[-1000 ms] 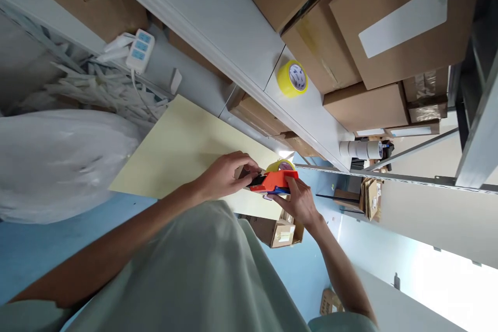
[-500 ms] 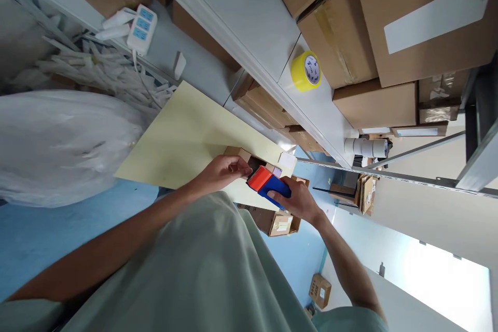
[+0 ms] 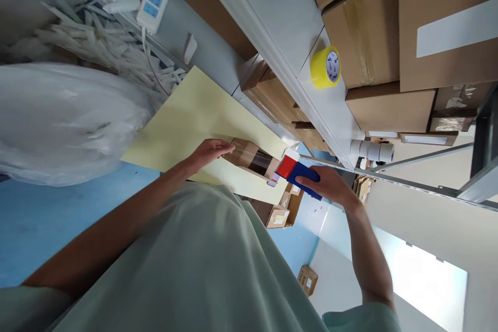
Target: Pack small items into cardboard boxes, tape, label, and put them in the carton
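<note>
My right hand (image 3: 321, 179) grips a blue and red tape dispenser (image 3: 299, 173) by its blue body. Its red end points left, just past the right end of a small brown cardboard box (image 3: 243, 152). A dark brown band (image 3: 260, 162) crosses the box's top. At the box's left end is my left hand (image 3: 212, 152), its fingers pressed together at the near corner; what they hold, if anything, is too small to make out. Beside the box's right end lies a small purple item (image 3: 273, 180). The box rests on a pale yellow board (image 3: 187, 119).
A yellow tape roll (image 3: 325, 67) stands on the grey shelf (image 3: 268, 15), near large cartons (image 3: 361, 36) and several white rolls (image 3: 372, 150). A white power strip (image 3: 153, 5) lies at upper left. A big white plastic bag (image 3: 70, 124) bulges left of the board.
The tape dispenser in my right hand has moved right, off the box's top, which now shows more. My left hand has shifted left and up to the box's end. The view has shifted slightly.
</note>
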Demonstrator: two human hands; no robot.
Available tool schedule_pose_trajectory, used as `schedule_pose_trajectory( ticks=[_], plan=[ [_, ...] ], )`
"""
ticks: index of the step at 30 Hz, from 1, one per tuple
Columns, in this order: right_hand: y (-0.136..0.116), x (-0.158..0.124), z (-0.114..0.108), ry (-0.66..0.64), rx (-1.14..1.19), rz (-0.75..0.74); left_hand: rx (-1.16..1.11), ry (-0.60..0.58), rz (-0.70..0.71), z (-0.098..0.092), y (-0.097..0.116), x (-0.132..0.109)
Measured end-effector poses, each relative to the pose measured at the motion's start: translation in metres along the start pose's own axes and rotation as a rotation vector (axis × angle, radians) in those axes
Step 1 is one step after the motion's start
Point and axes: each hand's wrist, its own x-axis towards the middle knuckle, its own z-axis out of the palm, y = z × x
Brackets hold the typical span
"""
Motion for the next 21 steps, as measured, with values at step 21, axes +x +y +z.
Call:
schedule_pose_trajectory(
  ticks=[21],
  plan=[
    [-0.026,0.041,0.026,-0.008,-0.248,0.044,0.488,0.258,0.241,0.035,-0.096,0.045]
  ],
)
